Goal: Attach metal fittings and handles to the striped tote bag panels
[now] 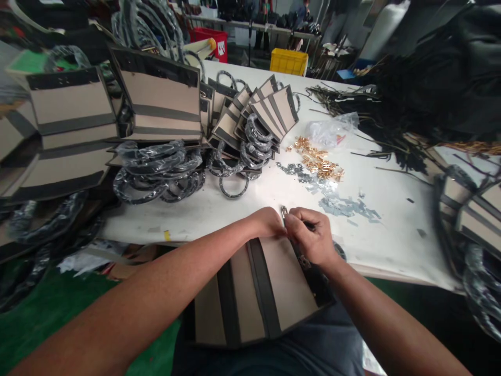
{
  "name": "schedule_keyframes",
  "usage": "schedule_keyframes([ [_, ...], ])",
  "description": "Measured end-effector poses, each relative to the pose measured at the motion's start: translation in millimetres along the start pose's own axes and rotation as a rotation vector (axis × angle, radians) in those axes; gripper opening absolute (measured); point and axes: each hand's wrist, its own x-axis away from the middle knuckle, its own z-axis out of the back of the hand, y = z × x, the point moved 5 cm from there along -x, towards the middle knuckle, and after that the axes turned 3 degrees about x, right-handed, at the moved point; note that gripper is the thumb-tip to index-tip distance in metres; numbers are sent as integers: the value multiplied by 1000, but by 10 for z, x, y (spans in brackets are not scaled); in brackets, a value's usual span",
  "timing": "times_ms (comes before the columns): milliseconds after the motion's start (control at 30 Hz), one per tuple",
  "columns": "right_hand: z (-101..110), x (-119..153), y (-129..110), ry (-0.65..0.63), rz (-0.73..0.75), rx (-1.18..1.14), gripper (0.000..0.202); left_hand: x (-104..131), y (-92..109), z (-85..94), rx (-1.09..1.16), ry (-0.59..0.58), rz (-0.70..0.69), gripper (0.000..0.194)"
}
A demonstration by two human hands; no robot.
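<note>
A beige bag piece with dark bands [250, 292] lies across my lap and leans on the table's front edge. My left hand [270, 222] is closed at its upper edge, fingers bent down; what they grip is hidden. Close beside it, my right hand [311, 235] is closed at the same edge, by a small metal fitting [284, 211] that sticks up between the hands. Part of something dark shows in the right fingers, too small to name. Another metal fitting [304, 261] sits on the bag's dark strip, below the right hand.
On the white table [258, 193] lie gold metal parts [317, 159], small grey plates [348, 206] and a clear plastic bag [332, 128]. Stacked bag pieces [160, 99] with wrapped handles [152, 167] fill the left. Dark straps [376, 115] and more bag pieces [485, 209] are at the right.
</note>
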Motion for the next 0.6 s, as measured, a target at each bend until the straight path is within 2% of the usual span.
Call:
schedule_keyframes([
  [100,58,33,94,51,-39,-63,52,85,-28,-19,-73,-89,-7,39],
  [200,102,23,92,54,-36,-112,50,108,-41,-31,-138,-91,14,39],
  [300,239,-24,34,197,-34,-235,48,70,-46,-45,-170,-78,60,31],
  [400,344,-50,-6,329,3,-337,46,36,-35,-41,-170,-71,80,32],
  [600,273,-80,81,282,-77,-281,50,48,-23,-14,-157,-83,81,26],
])
